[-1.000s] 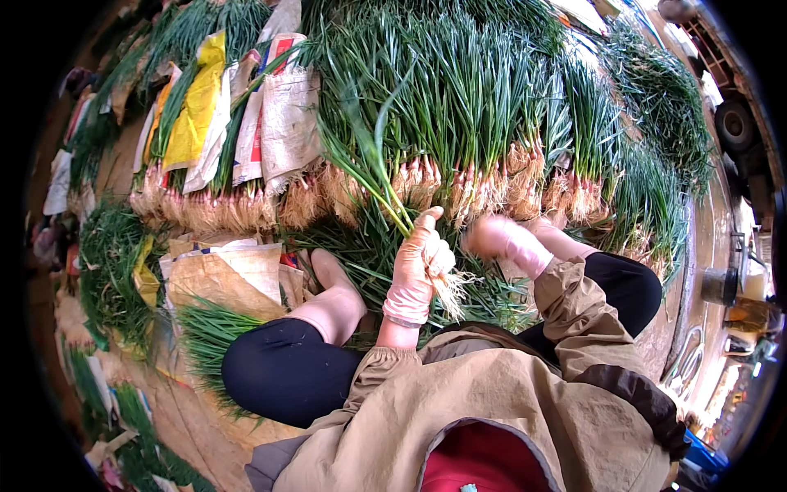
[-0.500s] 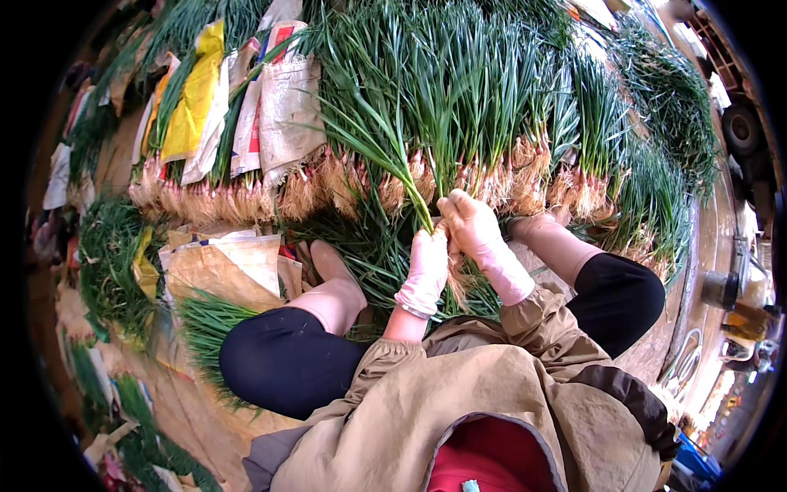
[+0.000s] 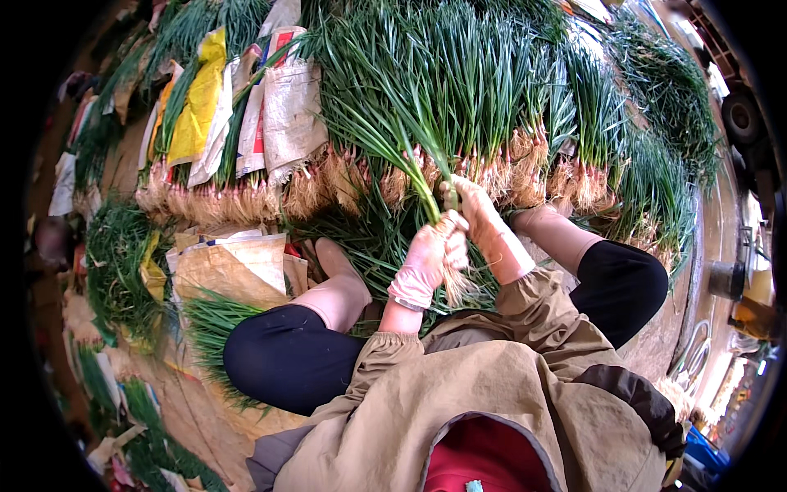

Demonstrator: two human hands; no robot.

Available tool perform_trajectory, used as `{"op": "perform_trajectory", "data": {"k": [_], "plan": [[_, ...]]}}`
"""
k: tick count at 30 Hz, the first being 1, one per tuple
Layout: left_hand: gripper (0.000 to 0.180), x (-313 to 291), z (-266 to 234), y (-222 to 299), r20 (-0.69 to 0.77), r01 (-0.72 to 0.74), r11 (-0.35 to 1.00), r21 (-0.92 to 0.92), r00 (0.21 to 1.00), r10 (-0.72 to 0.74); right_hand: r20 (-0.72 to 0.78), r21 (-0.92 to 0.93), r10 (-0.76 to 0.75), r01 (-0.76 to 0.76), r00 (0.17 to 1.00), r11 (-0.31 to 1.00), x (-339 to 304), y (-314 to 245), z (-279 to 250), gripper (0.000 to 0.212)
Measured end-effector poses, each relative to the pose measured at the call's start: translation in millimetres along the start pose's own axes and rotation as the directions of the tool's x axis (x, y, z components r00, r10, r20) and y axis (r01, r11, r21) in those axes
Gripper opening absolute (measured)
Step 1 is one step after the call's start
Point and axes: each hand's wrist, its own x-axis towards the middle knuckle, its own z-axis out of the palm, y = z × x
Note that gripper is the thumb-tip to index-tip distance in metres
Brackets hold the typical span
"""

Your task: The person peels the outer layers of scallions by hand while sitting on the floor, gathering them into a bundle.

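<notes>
My left hand, in a pale pink glove, is closed round a small bunch of green garlic. Its long leaves lean up and to the left, and tan roots hang out below the fist. Just above and to the right, my right hand, also gloved, is pinched on the base of another green garlic stalk. That stalk's lower end is hidden by the fingers. Beyond both hands stands a thick row of green garlic, with pinkish bulbs and tan roots toward me.
Folded woven sacks lie over the row's left part, one yellow sack among them. More sacking and a leafy heap sit beside my left knee. Loose greens lie between my legs. A wheel shows at far right.
My right hand has come slightly up and away from the left, with a stalk now in its fingers. My left hand has turned a little, still round its bunch.
</notes>
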Motion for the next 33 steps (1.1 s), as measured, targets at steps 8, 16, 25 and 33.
{"op": "perform_trajectory", "data": {"k": [8,16,25,33], "plan": [[0.032,-26,11,24,-0.058,-0.377,0.926,0.023,0.924,0.378,0.331,-0.833,0.412,0.469,0.849,-0.295,23,29,-51,0.025],[0.036,26,2,-7,-0.215,-0.248,0.944,0.216,0.931,0.294,-0.023,-0.977,-0.476,0.081,0.879,0.198,98,-94,-81,0.045],[0.017,19,13,-8,-0.432,-0.103,0.888,0.447,0.844,0.316,0.118,-0.614,-0.375,0.364,0.92,0.7,-12,9,-17,0.025],[0.028,-1,-7,-4,0.072,-0.07,0.987,-0.147,0.994,0.081,0.28,0.011,0.028,-0.033,0.96,0.999,-14,-1,-24,0.031]]}}
